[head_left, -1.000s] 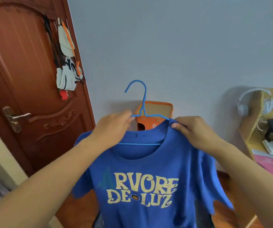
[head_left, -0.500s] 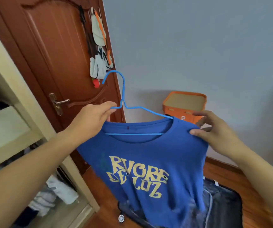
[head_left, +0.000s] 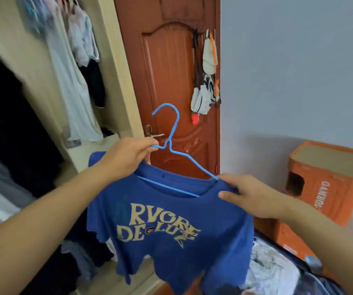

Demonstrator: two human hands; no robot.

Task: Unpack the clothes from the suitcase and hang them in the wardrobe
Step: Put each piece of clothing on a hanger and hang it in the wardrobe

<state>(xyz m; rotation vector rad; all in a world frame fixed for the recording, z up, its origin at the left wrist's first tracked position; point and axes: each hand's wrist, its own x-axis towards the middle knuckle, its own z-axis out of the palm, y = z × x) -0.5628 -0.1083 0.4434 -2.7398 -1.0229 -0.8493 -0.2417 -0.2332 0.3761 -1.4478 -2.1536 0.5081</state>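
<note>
A blue T-shirt (head_left: 171, 222) with yellow lettering hangs on a light blue wire hanger (head_left: 172, 133) held up in front of me. My left hand (head_left: 126, 158) grips the hanger's left arm and the shirt's shoulder just below the hook. My right hand (head_left: 250, 194) pinches the shirt's right shoulder over the hanger's other end. The open wardrobe (head_left: 116, 67) stands at the left with pale and dark clothes (head_left: 75, 86) hanging inside. The open suitcase (head_left: 277, 271) lies at the bottom right, holding a light patterned garment.
A brown wooden door (head_left: 171, 71) stands straight ahead with bags (head_left: 207, 81) hanging on it. An orange box (head_left: 324, 188) sits against the grey wall at the right. Folded dark clothes (head_left: 71, 258) fill the wardrobe's lower part.
My view has swung left, so the wardrobe's hanging clothes have come into sight. Both hands carried the shirt on its hanger toward the wardrobe, and my right hand closed on the right shoulder.
</note>
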